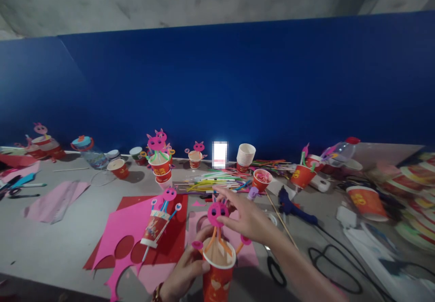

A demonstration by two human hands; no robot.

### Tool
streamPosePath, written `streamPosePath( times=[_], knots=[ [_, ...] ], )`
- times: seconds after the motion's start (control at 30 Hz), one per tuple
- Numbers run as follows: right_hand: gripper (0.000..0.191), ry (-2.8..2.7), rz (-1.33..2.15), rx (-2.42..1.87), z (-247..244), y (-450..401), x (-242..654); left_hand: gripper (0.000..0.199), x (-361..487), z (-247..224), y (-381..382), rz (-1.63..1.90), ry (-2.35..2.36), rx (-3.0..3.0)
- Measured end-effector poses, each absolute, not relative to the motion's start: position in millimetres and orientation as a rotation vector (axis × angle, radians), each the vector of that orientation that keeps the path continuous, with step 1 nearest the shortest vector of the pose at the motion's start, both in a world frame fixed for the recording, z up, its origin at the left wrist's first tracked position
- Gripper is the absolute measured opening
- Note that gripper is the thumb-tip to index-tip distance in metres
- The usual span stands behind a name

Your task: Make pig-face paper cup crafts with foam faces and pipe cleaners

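Cup [217, 284], red paper, is held upright at the middle of the tabletop's [68, 243] near edge, its base out of frame, so I cannot tell whether it rests on anything. From my end I read the left hand [183, 268] as the brace: it is wrapped round the cup's side, thumb at the rim, likely because so light a cup would tip if only its top were handled. Right hand [249, 218] is at the pink face [217, 216] above the rim, thumb over the face's edge, fingers curled at its upper side; I cannot tell how firmly it grips. Orange strips [224, 247] carry the face, presumably too bendy to stay steady alone. Decorated cup [156, 229] leans on the pink sheet [112, 236], left of the hands, perhaps kept near as a pattern. Toward the tabletop's far edge: coloured sticks [217, 182], a white cup stack [246, 152] and a cup of pink bits [262, 179], all beyond the hands. In the way, I note scissors [277, 270] just beside the right forearm, a thin wooden stick [282, 220] past it, and toward the tabletop's right edge a glue gun [295, 207] whose looping cord [335, 256] could snag a sleeve or wrist.
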State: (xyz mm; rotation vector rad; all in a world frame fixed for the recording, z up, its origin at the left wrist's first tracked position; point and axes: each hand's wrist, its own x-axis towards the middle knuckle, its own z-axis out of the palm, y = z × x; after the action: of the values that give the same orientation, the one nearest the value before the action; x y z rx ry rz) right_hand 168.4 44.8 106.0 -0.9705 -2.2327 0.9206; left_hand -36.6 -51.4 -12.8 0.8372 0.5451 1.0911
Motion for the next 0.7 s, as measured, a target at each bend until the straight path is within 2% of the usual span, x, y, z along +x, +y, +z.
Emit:
streamPosePath(
  times=[0.13,0.23,0.57,0.7],
  knots=[
    [0.071,-2.051,1.163,-0.923,98,47,167,0.067,-37,-14,-51,1.100,0.535,0.850],
    [0.070,-1.979,1.214,-0.903,94,48,168,0.068,-38,-16,-51,1.110,0.534,0.864],
    [0.063,-1.906,1.134,-0.877,94,43,170,0.065,-38,-17,-53,1.150,0.574,0.907],
    [0.054,-1.988,1.004,-0.878,97,38,171,0.069,-37,-21,-54,1.160,0.594,0.904]
  ],
)
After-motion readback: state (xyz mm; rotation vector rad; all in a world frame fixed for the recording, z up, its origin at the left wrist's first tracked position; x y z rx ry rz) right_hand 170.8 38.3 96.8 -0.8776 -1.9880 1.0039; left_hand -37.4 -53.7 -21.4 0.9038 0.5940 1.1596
